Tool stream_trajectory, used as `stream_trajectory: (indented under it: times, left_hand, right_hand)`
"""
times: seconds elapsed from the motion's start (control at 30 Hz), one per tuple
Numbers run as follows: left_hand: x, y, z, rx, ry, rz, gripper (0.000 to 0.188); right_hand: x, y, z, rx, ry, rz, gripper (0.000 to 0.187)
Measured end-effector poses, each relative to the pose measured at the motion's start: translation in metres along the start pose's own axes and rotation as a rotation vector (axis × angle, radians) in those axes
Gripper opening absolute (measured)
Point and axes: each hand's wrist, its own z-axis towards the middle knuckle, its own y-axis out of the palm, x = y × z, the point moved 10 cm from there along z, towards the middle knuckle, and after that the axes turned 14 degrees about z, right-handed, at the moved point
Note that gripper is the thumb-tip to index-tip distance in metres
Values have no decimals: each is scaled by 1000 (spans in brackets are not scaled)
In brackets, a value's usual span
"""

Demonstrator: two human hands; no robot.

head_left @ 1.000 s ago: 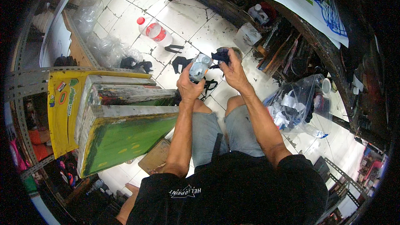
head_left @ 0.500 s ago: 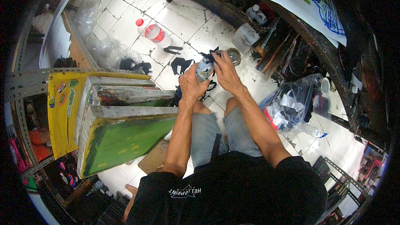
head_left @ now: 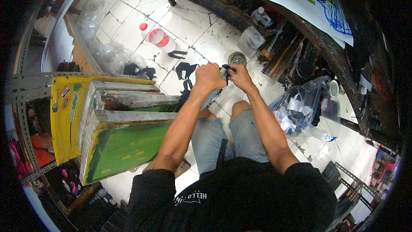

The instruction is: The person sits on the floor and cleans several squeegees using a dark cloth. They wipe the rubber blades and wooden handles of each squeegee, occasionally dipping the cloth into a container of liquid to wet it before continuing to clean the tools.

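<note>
In front of my knees, my left hand point(head_left: 209, 77) is closed, its fingers curled over a pale bluish object point(head_left: 209, 100) that is mostly hidden beneath it. Close on its right, my right hand point(head_left: 241, 77) pinches a black strip point(head_left: 225, 72) that runs between the two hands; its far end and material cannot be made out. Several black scraps point(head_left: 186, 70) lie on the floor just left of my left hand. Beyond my right hand stands a small round container point(head_left: 237, 58), its contents unclear.
A clear bottle with a red cap point(head_left: 159, 38) lies on the white tiles point(head_left: 201, 34). Framed green screens point(head_left: 124, 150) stand on the left beside a metal rack point(head_left: 32, 88). On the right sits a clear plastic bag of scraps point(head_left: 296, 111), below a dark table edge point(head_left: 317, 45).
My left hand has turned over the pale bluish object and now covers most of it. My right hand has moved slightly right and nearer, drawing the black strip along.
</note>
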Motion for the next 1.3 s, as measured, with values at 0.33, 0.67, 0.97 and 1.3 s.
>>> stream_trajectory:
  times: [0.33,0.67,0.97,1.3]
  left_hand:
    - [2,45,18,-296,-24,-19,55]
    - [1,64,17,-400,-9,-10,56]
    - [3,53,20,-274,18,-27,48]
    - [1,43,22,-253,17,-27,51]
  right_hand:
    - [74,3,2,-140,347,191,19]
    - [90,8,-1,-153,370,259,13]
    - [84,2,6,-144,338,242,15]
    - [73,2,11,-148,351,251,10]
